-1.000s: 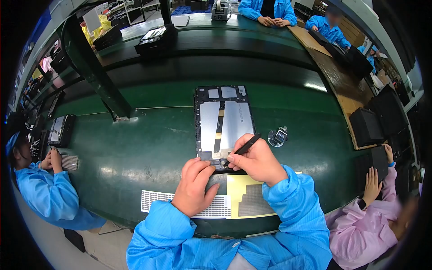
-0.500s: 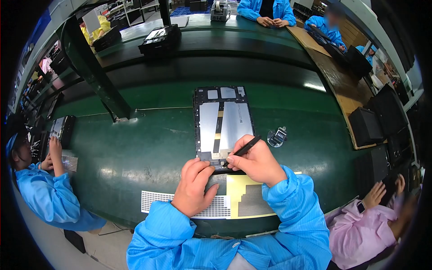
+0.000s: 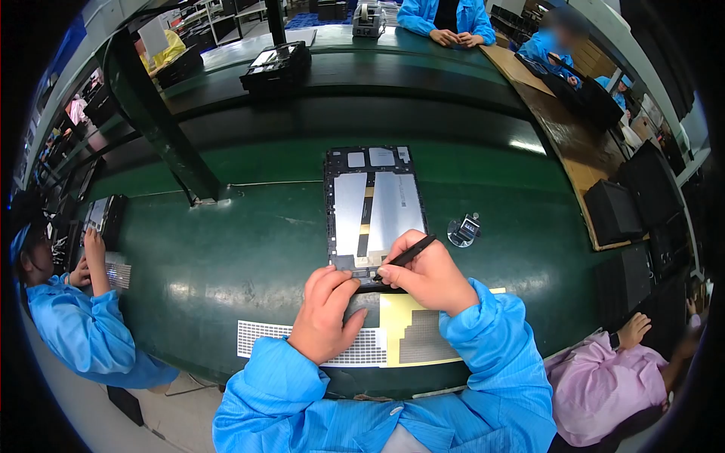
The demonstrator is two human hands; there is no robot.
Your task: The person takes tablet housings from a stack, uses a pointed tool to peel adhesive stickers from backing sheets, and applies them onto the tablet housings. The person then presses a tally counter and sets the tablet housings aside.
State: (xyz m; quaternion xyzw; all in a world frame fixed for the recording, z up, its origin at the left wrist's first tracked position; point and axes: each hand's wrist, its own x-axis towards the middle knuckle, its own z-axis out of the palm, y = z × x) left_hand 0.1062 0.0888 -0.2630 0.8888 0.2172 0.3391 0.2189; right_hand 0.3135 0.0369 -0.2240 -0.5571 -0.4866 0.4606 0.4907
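The panel point(image 3: 389, 204) lies flat on the green bench point(image 3: 226, 257), its long side running roughly from twelve to six. Taking it as the hub of the dial, the left hand point(image 3: 328, 313) is at seven, fingertips resting on the panel's near edge. Its fingers lie close together, the thumb held apart. The right hand point(image 3: 430, 275) is at five, thumb and fingers clamped on a black pen point(image 3: 415, 250) (or a pen-like tool). The pen leans, tail toward two, tip down at the panel's near end; whether the tip touches, I cannot tell.

A white sheet point(image 3: 260, 340) of small dark marks lies at seven, partly under the left hand and sleeve. A yellow sheet point(image 3: 390, 321) with a grey grid sits between five and six, the right sleeve over its edge. At three, just beside the panel, stands a small gadget point(image 3: 469, 227) on a clear disc. A post point(image 3: 155, 113) rises at ten; a co-worker in blue point(image 3: 83, 325) sits near eight.
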